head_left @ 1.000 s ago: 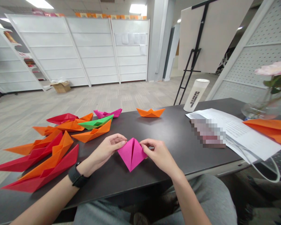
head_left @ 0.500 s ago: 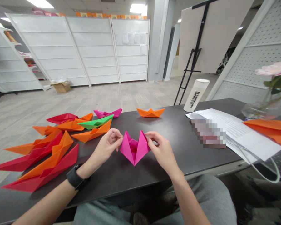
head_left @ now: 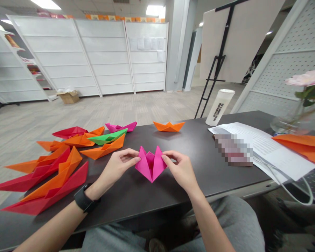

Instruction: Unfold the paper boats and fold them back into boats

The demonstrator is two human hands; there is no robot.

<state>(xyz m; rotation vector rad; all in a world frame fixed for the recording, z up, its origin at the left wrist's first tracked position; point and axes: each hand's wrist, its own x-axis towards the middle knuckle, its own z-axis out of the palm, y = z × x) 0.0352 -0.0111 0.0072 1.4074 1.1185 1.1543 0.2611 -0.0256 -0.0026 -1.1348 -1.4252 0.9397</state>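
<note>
A folded pink paper boat (head_left: pixel 151 164) is held up above the dark table (head_left: pixel 136 199), its two pointed ends upward and a small peak between them. My left hand (head_left: pixel 123 161) pinches its left point between thumb and fingers. On the other side, my right hand (head_left: pixel 179 167) pinches the right point the same way. Left of my hands lie several finished paper boats, among them a green boat (head_left: pixel 108 137), an orange boat (head_left: pixel 103 148) and a red boat (head_left: pixel 49 192). Another orange boat (head_left: pixel 169 126) stands alone at the table's far edge.
To the right are a white cup (head_left: pixel 220 107), printed sheets (head_left: pixel 241 131), a blurred-out flat item (head_left: pixel 233 150), a white cable (head_left: pixel 310 192) and an orange folded paper (head_left: pixel 301 147). A flower (head_left: pixel 306 77) in a glass vase stands at the far right.
My left fingers have stretched out and shifted onto the boat's left point. The boat's two points have drawn slightly closer together, and its lower tip has risen a little.
</note>
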